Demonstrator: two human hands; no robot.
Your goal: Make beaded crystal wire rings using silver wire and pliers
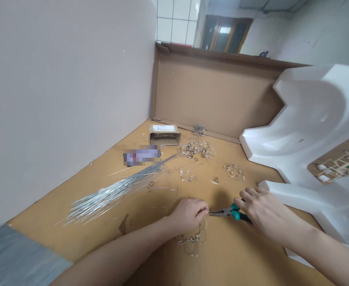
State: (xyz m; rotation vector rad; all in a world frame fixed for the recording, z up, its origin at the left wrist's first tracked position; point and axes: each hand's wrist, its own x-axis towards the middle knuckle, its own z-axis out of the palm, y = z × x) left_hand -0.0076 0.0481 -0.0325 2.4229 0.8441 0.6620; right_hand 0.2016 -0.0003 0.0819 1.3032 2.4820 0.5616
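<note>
My right hand [256, 210] grips needle-nose pliers [226, 212] with teal and black handles. Their jaws point left, with the tips close to the fingertips of my left hand [189, 214]. That hand is closed in a pinch, and what sits between its fingers is too small to make out. Just below it are thin wire loops with clear beads [193, 238]; whether they hang from the pinch or lie on the table I cannot tell. To the left lies a long bundle of straight silvery wires [111, 194].
On the brown table [236, 254] are a small open cardboard box [164, 135], a blurred purple packet [141, 155], a heap of beaded wire pieces [196, 147] and another cluster [234, 171]. A cardboard wall [216, 91] stands behind, white moulded foam [299, 115] on the right, a pale wall [64, 79] on the left.
</note>
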